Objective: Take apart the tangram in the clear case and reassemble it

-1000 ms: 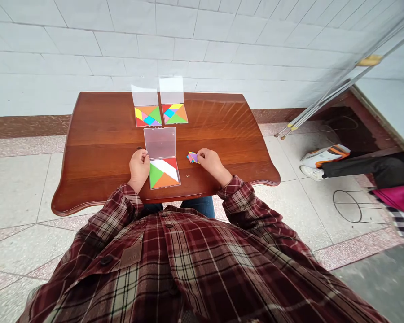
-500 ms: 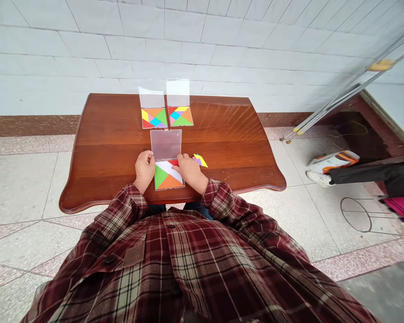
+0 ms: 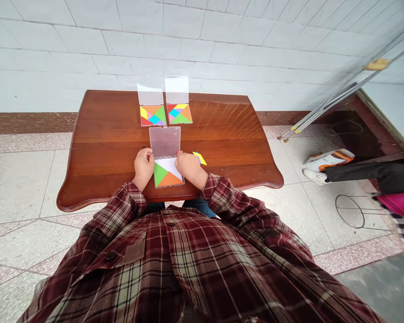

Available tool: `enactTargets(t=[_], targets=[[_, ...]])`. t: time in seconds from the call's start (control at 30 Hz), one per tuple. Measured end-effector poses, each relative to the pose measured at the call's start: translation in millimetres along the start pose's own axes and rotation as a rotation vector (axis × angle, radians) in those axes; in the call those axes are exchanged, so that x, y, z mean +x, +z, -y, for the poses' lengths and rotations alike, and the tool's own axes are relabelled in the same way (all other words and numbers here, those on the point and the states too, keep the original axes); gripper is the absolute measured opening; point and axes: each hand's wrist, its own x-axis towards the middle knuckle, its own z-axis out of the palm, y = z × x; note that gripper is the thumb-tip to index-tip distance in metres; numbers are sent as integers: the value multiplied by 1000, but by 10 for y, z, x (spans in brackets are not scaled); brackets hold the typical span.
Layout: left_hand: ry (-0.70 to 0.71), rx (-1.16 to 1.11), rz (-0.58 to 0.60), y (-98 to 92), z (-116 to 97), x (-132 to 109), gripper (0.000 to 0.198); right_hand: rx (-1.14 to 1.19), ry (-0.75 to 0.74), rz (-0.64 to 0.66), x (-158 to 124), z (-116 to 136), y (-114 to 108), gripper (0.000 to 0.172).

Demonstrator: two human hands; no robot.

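An open clear tangram case [image 3: 169, 174] lies near the front edge of the wooden table [image 3: 97, 148]. A green and an orange triangle sit in its tray, with a white gap above them. Its lid [image 3: 164, 141] lies flat behind it. My left hand [image 3: 143, 164] curls against the case's left edge and holds it. My right hand [image 3: 190, 168] rests over the tray's upper right corner. Its fingers are pinched at the hinge line, and what they hold is hidden. A few loose coloured pieces [image 3: 199, 157] lie just right of that hand.
Two more open tangram cases, one on the left [image 3: 152, 115] and one on the right [image 3: 179, 113], lie at the table's far edge by the tiled wall. Metal poles [image 3: 326, 107] lean at the right. A shoe [image 3: 328, 160] and a wire ring [image 3: 350, 211] lie on the floor.
My right hand has moved left from the loose pieces to the case's upper right corner and now covers the red piece there. The left hand has stayed at the case's edge.
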Motion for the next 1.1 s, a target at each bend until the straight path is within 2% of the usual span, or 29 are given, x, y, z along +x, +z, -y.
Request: enactTargets(t=[0.13,0.27,0.4,0.5,0.77,0.87,0.97,1.1], targets=[[-10,15,-1,-21,-24,-1,11,79,102,-27,-46,-101,-94,27],[-16,8,0,-19,-4,4,10,173,142,-47,-169,-340,-154,27],[-7,7,-7,-6,32,15,10,189,176,-45,-225,-618,-140,28],[-6,20,-7,-7,35,15,9,177,195,-29,-211,-705,-104,28],[-16,5,-14,-20,17,5,8,124,182,-51,-192,-638,-46,29],[-8,7,-11,-12,11,7,9,143,158,-101,-233,-611,-69,30],[7,3,-17,0,2,9,9,188,43,-95,-296,-455,-89,26],[19,11,-14,-5,-25,2,8,270,-188,81,-386,-46,-62,27]])
